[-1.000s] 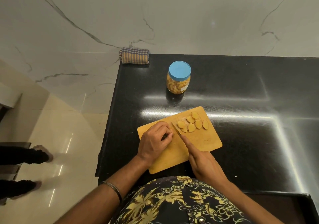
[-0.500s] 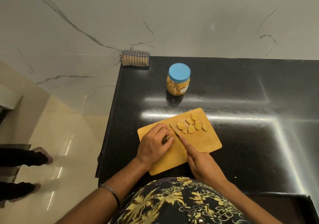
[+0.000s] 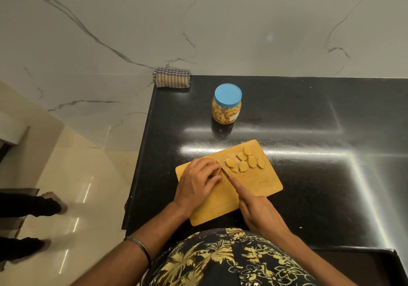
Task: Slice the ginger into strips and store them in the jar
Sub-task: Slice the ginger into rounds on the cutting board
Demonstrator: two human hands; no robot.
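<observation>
A wooden cutting board (image 3: 260, 183) lies on the black counter (image 3: 309, 120). Several yellow ginger slices (image 3: 244, 161) lie on its far part. My left hand (image 3: 196, 183) curls its fingers round a small piece of ginger (image 3: 215, 173), mostly hidden under the fingertips. My right hand (image 3: 258, 210) grips a knife (image 3: 223, 170) with the index finger stretched along its back; the blade stands right beside the left fingertips. Behind the board stands a jar (image 3: 226, 106) with a blue lid on, holding yellow pieces.
A folded checked cloth (image 3: 172, 77) lies at the counter's far left corner against the marble wall. The counter's left edge drops to a glossy floor, where another person's legs and shoes (image 3: 28, 206) stand. Bare counter lies to the right of the board.
Both hands stay at the same spot on the board; the knife has shifted only slightly beside the left fingertips. The person's feet on the floor have moved a little.
</observation>
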